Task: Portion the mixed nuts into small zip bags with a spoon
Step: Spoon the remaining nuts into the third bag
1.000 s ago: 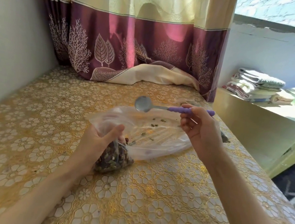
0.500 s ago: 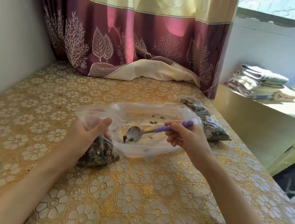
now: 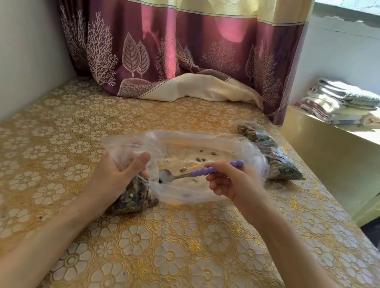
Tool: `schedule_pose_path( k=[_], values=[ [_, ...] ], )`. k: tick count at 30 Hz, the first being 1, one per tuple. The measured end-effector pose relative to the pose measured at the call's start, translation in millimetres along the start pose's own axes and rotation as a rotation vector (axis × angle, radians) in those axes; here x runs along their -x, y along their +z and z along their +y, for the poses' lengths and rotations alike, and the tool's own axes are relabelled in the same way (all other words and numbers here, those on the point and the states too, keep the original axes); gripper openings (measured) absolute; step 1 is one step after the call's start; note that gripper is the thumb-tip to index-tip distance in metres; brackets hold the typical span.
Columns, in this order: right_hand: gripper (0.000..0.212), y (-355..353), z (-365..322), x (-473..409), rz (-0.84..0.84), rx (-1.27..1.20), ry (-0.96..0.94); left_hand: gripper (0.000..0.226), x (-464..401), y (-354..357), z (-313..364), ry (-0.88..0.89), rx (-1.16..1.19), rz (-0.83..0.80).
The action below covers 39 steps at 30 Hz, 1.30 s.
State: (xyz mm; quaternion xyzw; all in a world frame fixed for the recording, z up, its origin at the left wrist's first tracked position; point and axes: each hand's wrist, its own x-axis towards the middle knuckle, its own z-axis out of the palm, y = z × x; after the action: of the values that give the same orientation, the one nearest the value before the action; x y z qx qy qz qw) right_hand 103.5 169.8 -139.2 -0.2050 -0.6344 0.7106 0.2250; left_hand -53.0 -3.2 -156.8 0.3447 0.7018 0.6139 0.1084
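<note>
A gold floral-patterned tablecloth [image 3: 175,252] covers the table, with a maroon and cream leaf-printed curtain [image 3: 169,50] hanging at its far edge and a stack of folded towels [image 3: 342,102] beyond its right side.

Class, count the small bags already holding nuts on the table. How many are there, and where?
2. One small bag is gripped by the left hand at the large bag's left; another filled bag lies behind the right hand. More may be hidden.

One head-worn view looks forward and down, close over the table [image 3: 175,246], toward the curtain [image 3: 169,50]
</note>
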Motion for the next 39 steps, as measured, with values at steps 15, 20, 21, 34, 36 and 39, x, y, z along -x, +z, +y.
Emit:
schedule_pose_path(
  k=[15, 20, 21, 34, 36, 39],
  values=[
    [0.031, -0.6, -9.5, 0.6, 0.186, -0.196, 0.033, 0.055, -0.2, -2.0, -0.2, -0.005, 0.023, -0.023],
    [0.023, 4.3, -34.5, 2.1, 0.158, -0.224, -0.105, 0.051, 1.8, -2.0, 6.6, 0.003, 0.030, -0.085],
    [0.023, 6.3, -39.1, 2.7, 0.134, -0.217, -0.134, 0.052, 2.3, -1.6, 7.0, 0.012, 0.021, -0.091],
    [0.017, 30.7, -52.3, 4.2, -0.155, -0.140, -0.301, 0.074, -0.1, -6.3, 10.0, 0.050, 0.032, -0.093],
    [0.017, 30.1, -52.7, 3.7, -0.166, -0.148, -0.303, 0.080, 0.4, -6.6, 12.3, 0.055, 0.035, -0.092],
    [0.017, 26.0, -51.9, 2.1, -0.145, -0.235, -0.310, 0.080, -0.2, -6.8, 12.8, 0.053, 0.061, -0.091]
  ],
)
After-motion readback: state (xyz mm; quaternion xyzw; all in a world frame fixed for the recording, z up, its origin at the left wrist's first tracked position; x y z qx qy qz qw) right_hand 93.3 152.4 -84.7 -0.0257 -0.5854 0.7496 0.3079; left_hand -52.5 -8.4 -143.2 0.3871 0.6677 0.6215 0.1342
